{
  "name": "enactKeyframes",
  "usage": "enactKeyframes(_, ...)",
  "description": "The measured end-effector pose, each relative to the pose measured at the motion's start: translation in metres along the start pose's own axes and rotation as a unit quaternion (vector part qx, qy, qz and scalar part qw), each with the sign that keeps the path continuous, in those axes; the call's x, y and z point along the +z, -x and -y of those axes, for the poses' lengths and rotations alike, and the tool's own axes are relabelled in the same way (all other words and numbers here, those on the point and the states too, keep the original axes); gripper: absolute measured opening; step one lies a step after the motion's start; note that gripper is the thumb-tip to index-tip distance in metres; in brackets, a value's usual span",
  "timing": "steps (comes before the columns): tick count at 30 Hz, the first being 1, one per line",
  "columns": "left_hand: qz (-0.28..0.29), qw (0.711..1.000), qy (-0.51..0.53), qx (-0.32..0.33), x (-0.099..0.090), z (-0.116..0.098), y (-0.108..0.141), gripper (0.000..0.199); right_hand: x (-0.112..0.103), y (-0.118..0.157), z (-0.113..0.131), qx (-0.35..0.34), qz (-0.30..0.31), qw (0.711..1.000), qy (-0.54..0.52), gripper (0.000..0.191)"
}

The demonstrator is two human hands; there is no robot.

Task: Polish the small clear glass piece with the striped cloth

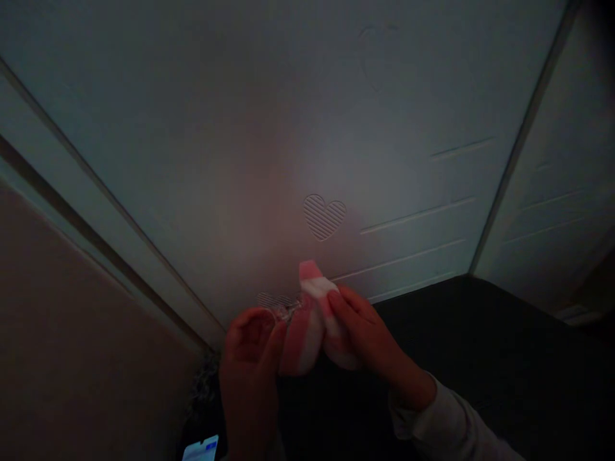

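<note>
A pink-and-white striped pair of socks (302,339), as far as the dim light shows, hangs in front of a pale panel. My right hand (368,330) is closed on its right part, the thumb pressed on the pale upper band. My left hand (250,358) has curled fingers and a thumb at the socks' left edge, pinching a small clear plastic piece (287,312) that touches the socks. Its exact shape is hard to make out in the dark.
The pale panel (202,160) carries a striped heart (325,218) and grooved lines. A dark surface (456,346) lies below it. At the bottom edge a lit phone (200,449) shows in part. A brownish surface (72,333) rises on the left.
</note>
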State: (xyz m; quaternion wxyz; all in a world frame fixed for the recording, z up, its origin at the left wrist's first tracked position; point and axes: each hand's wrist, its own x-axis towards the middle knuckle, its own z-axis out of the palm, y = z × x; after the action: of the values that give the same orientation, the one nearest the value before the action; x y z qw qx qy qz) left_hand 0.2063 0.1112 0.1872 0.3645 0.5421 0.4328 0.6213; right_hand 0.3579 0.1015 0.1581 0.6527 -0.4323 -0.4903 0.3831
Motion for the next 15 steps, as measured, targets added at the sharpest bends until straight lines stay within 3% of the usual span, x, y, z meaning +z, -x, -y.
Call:
enactKeyframes(5,-0.035,0.999,-0.004,-0.029,-0.009,0.003,-0.007,0.026,-0.002,-0.001,0.001,0.005,0.019,0.999,-0.037,0.038)
enactKeyframes(10,0.011,0.999,0.037,-0.037,0.0,0.003,0.0,0.032,0.004,-0.001,-0.004,0.022,0.064,0.997,-0.026,0.032)
enactKeyframes(15,0.032,0.999,0.037,-0.017,0.009,0.001,0.009,0.033,0.002,-0.002,-0.003,0.028,0.026,0.999,-0.019,0.033)
